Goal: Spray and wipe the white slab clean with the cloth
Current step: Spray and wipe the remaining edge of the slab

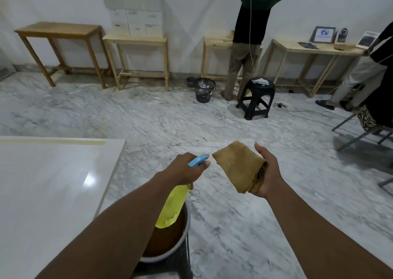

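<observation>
The left hand grips the neck of a spray bottle of yellow liquid, its blue nozzle pointing toward 1 o'clock. The right hand holds a folded tan cloth, thumb raised, fingers hidden behind the fabric. The white slab lies at 9 o'clock from the hands, untouched by either. A bowl of brown liquid sits at 6 o'clock under the bottle. Far off at 12 o'clock stand a mesh wastebasket and a black stool.

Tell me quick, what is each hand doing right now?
Left hand: closed, gripping the spray bottle.
Right hand: closed, holding the cloth.
</observation>
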